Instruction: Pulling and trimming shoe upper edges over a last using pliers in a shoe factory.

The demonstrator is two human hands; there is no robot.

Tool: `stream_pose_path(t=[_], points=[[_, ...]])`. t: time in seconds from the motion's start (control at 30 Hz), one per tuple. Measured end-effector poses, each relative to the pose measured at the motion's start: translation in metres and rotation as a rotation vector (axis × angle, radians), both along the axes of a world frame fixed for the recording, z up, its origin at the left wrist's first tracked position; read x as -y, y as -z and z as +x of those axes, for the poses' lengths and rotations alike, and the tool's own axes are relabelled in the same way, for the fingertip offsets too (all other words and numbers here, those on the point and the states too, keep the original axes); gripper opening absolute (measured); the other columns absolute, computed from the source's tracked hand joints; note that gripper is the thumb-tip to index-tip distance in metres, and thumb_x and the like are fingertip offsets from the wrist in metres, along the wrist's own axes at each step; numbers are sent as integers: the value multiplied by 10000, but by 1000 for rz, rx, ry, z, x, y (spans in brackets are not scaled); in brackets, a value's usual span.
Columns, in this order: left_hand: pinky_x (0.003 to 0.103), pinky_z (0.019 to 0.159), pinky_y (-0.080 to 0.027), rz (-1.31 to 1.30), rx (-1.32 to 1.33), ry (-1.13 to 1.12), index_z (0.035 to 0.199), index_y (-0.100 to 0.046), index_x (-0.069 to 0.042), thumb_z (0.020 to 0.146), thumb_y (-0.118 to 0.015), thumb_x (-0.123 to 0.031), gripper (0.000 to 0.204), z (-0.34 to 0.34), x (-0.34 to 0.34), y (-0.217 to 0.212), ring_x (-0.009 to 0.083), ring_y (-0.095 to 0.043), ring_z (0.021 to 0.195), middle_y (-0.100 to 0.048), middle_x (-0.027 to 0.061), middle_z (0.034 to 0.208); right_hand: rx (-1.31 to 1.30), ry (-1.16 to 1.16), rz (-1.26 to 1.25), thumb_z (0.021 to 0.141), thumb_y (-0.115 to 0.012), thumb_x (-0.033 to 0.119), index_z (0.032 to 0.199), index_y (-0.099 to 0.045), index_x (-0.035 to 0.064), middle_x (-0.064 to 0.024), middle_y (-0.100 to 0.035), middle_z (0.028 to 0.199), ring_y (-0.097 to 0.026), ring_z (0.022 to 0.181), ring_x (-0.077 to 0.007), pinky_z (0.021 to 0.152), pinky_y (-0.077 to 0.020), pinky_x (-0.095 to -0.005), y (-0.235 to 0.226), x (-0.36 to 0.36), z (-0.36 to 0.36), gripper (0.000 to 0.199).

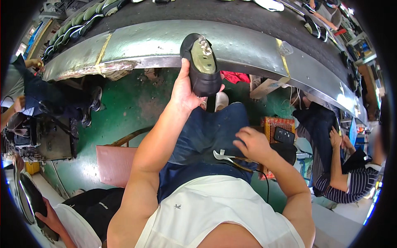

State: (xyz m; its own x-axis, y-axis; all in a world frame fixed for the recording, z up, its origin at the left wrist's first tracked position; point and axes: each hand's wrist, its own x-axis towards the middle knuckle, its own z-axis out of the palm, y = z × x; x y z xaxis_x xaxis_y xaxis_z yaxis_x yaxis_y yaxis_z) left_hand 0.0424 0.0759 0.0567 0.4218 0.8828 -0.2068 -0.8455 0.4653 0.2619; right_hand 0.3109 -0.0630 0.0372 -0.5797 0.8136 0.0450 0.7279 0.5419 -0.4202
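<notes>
My left hand (185,89) is raised near the metal bench edge, gripping a black shoe (205,84) from below. A green shoe last (202,62) with shiny metal at its upper end fills the shoe's opening. Over my lap hovers my right hand (253,144), its fingers bent and apart, with nothing seen in them. Beneath and beside it, pincers (223,156) with a silver head and brownish handles lie across my thighs. Part of their handles is hidden behind that hand.
A dark conveyor (231,31) with a metal edge (153,39) curves ahead, carrying rows of shoes (78,29) at left. A phone (284,135) lies on a patterned box at my right. Co-workers sit at both sides; a pinkish seat (115,164) stands at my left.
</notes>
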Motion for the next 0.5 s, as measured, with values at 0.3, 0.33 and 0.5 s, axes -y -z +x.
stream_pose_path(t=[0.3,0.33,0.5], points=[[582,966,-536,146,83,85,1383,-527,-79,990,-398,-670,721,6,24,-4,355,-631,1170,-616,201,1297,-627,9,359,831,-784,119,1194,-668,49,-142,-618,1105,-663,829,-302,699,-562,-366,-81,-84,-84,388],[521,960,-550,116,29,31,1369,-535,-86,1001,-395,-650,688,11,29,-6,319,-648,1140,-635,166,1274,-662,7,413,799,-807,103,1176,-680,47,-124,-623,1077,-659,817,-282,679,-555,-354,-80,-89,-86,402],[472,938,-570,108,97,-1,1368,-546,-96,1011,-416,-621,648,14,36,2,304,-657,1124,-644,154,1262,-639,-235,772,671,-858,74,1001,-741,44,-56,-640,953,-650,812,-241,645,-557,-325,-59,-103,-83,352]])
